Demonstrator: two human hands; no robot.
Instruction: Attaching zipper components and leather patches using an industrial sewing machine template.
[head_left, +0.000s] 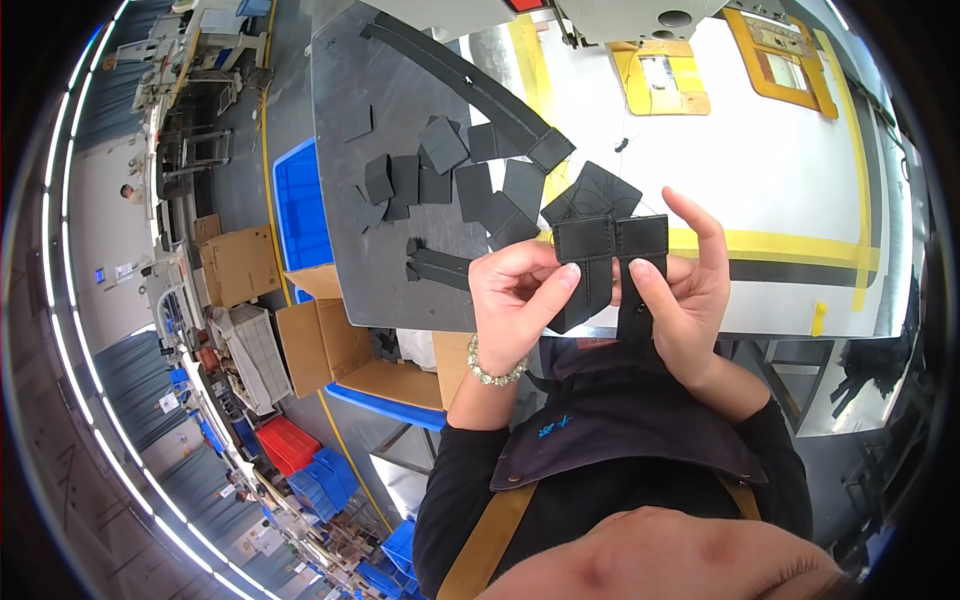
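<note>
My left hand (515, 295) pinches a black stitched strip (583, 241) between thumb and fingers, just under its wide, squared end tab. A second black strip (643, 238) with a similar tab is gripped by my right hand (690, 295), thumb on its front and index finger raised. The two tabs are held side by side, level, over the table's near edge. Behind them lies a small pile of black square pieces (592, 190). A long black strip (465, 80) with a squared end stretches diagonally across the table, and another black strip (440, 265) lies left of my left hand.
Several loose black square patches (405, 180) are scattered over the grey table (345, 230). A sewing machine (640, 15) overhangs the far side. Yellow templates (685, 95) lie on the white surface. A cardboard box (400, 385) and a blue bin (297, 200) stand at the left.
</note>
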